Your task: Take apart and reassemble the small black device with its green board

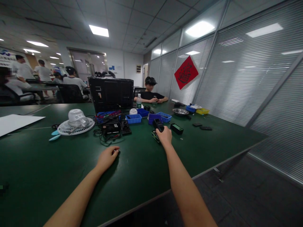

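My right hand is closed around a black boxy part, holding it just above the table. Right under it lies a green circuit board, partly hidden by the hand. A black rectangular case with a greenish inside stands to the right of that hand. On the bare tabletop at the left, my left hand rests on its side, fingers loosely bent and a gap before the thumb. Nothing shows in it.
A green table carries a white fan, a black monitor-like panel, a tangle of cables and black parts, blue bins, a metal dish and a bottle. A person sits opposite.
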Motion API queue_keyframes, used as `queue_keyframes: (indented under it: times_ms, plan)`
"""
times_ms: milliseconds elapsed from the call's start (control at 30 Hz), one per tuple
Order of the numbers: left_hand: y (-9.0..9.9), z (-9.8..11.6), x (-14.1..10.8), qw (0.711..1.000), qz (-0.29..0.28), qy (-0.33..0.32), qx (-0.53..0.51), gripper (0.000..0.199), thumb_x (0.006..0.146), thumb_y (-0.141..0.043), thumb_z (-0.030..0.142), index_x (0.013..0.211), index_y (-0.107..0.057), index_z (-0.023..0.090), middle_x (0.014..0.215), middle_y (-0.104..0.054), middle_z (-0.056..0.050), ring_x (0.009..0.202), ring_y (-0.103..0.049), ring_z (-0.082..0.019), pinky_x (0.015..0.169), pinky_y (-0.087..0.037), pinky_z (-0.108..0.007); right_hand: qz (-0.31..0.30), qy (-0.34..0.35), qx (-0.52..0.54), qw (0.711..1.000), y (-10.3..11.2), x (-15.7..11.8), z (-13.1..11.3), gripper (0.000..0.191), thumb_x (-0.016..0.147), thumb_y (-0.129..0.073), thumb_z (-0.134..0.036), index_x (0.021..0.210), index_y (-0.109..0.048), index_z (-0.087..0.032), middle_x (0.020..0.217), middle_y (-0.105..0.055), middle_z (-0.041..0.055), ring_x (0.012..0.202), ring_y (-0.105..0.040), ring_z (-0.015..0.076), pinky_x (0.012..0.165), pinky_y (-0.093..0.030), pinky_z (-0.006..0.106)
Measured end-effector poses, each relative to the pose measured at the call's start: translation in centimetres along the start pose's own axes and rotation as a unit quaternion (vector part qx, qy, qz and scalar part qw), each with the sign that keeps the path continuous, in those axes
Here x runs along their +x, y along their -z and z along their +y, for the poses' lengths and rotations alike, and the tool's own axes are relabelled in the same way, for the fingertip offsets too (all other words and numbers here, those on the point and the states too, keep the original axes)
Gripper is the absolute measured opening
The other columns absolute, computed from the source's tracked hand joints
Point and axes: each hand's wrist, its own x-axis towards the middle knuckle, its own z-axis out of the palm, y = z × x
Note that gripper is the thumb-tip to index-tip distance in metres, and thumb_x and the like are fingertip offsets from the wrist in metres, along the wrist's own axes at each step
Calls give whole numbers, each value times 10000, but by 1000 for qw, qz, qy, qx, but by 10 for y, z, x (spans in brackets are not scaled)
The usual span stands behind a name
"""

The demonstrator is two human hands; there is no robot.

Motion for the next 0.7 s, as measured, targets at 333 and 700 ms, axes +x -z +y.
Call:
queue_keyframes:
  times_ms: [333,700]
  plan:
    - [3,5,-2,1000,-3,10,-14,353,789,-395,341,1024,-612,193,1051,-643,-40,945,-586,-195,848,-433,-289,-44,173,56,982,-9,-31,-26,533,780,-470,-318,1288,-365,-195,1103,-540,75,968,-504,198,868,-361,284]
    - [0,0,-1,1000,-4,6,0,367,795,-387,363,1036,-611,199,1051,-643,-37,952,-585,-196,854,-431,-285,-104,227,-146,957,-31,-46,-29,463,761,-565,-371,1205,-498,-255,1128,-448,123,1029,-406,258,841,-341,354]
